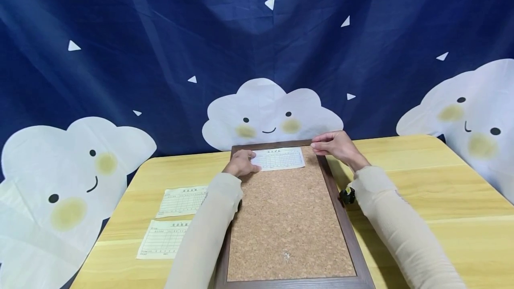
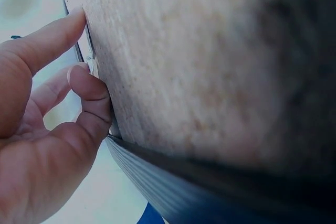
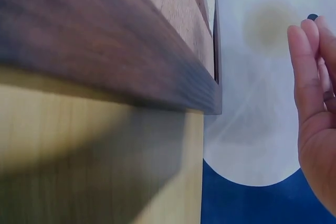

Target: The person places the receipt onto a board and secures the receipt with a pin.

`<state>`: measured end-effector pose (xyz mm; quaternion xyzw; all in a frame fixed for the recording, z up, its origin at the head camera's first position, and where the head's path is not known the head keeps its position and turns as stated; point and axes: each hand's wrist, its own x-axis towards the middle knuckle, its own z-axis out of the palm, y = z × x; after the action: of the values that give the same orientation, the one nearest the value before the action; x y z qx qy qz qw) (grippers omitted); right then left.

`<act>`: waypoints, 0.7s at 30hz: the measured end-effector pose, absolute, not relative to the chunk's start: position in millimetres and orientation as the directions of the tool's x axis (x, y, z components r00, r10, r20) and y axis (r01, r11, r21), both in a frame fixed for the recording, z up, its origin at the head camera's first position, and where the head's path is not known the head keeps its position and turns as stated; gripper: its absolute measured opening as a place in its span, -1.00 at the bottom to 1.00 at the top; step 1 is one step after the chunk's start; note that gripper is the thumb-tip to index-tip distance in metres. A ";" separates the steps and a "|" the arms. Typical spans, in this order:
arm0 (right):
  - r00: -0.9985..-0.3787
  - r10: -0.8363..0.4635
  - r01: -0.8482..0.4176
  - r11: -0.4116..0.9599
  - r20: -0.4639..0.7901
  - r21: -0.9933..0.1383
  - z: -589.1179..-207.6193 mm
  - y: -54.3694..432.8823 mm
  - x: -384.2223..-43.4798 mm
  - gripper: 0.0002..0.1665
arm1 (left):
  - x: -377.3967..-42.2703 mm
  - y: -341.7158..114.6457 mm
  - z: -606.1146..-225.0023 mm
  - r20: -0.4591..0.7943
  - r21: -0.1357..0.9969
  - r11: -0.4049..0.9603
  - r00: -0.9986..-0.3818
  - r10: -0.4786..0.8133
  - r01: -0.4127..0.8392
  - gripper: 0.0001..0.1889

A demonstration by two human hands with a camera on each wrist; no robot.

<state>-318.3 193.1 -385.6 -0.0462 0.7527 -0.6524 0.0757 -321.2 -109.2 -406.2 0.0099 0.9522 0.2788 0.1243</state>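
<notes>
A printed paper form (image 1: 281,159) with ruled columns lies across the top of the framed cork board (image 1: 289,222). At its left edge is my left hand (image 1: 242,163), thumb and index finger apart and touching the paper. In the left wrist view, the index finger (image 2: 58,38) is straight and the thumb is bent, both tips at the board. My right hand (image 1: 335,147) is over the board's top right corner, thumb and fingertips close together. The right wrist view shows these fingers (image 3: 304,72) beyond the frame's corner; I cannot tell whether something small is between them.
Two more paper forms, a farther one (image 1: 180,202) and a nearer one (image 1: 162,240), lie left of the board on the wooden table (image 1: 433,191). A dark device (image 1: 347,195) is at the right wrist. Behind the table hangs a blue cloth (image 1: 241,35) with smiling clouds.
</notes>
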 end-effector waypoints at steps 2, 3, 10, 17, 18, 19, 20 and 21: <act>-0.983 -0.175 0.030 0.148 -0.056 -0.988 -385.7 191.3 -319.1 -0.56 | -320.9 -109.2 -406.2 -0.232 0.538 0.842 -0.969 0.087 -0.053 -0.41; -0.982 -0.178 0.031 0.152 -0.058 -0.988 -385.8 190.5 -319.6 -0.57 | -320.9 -109.2 -406.2 -0.232 0.540 0.840 -0.969 0.087 -0.054 -0.41; -0.978 -0.185 0.055 0.194 -0.092 -0.979 -383.9 184.3 -321.5 -0.57 | -321.5 -109.5 -406.9 -0.232 0.543 0.838 -0.969 0.085 -0.056 -0.41; -0.975 -0.189 0.078 0.198 -0.116 -0.977 -381.2 179.9 -323.1 -0.56 | -321.9 -109.6 -406.7 -0.233 0.537 0.842 -0.969 0.082 -0.057 -0.41; -0.975 -0.191 0.077 0.192 -0.114 -0.978 -380.8 179.0 -323.4 -0.54 | -322.0 -109.6 -406.6 -0.234 0.537 0.842 -0.969 0.082 -0.059 -0.41; -0.975 -0.193 0.075 0.185 -0.111 -0.980 -380.5 178.1 -323.8 -0.52 | -322.1 -109.6 -406.6 -0.235 0.538 0.841 -0.969 0.081 -0.060 -0.41; -0.975 -0.195 0.073 0.179 -0.108 -0.981 -380.2 177.0 -324.2 -0.51 | -322.1 -109.6 -406.6 -0.235 0.539 0.840 -0.969 0.081 -0.061 -0.40; -0.975 -0.194 0.071 0.175 -0.105 -0.982 -380.1 175.9 -324.7 -0.50 | -322.2 -109.6 -406.7 -0.235 0.541 0.839 -0.969 0.081 -0.061 -0.40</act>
<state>-324.7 175.9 -380.1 -0.0405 0.7596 -0.6408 0.1035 -322.2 -109.6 -406.7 0.0054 0.9507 0.2837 0.1253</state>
